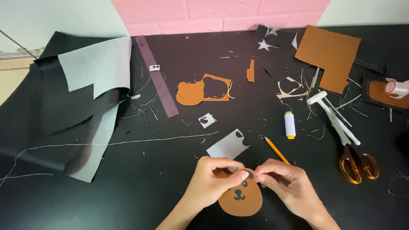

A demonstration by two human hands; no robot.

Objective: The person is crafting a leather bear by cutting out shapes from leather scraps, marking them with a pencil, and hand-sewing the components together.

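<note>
Both hands, left hand (209, 181) and right hand (284, 184), pinch the brown bear-face cutout (240, 198) (steadying its eye) above the bench (140, 187).

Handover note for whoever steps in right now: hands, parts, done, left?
Left hand and right hand both pinch the top edge of the brown bear-face cutout. On it: a black eye, nose and mouth; a second small black piece sits at the fingertips, not clearly fixed. Yellow pencil and grey scrap lie just above the hands; white thread spool and orange-handled scissors lie to the right.
</note>
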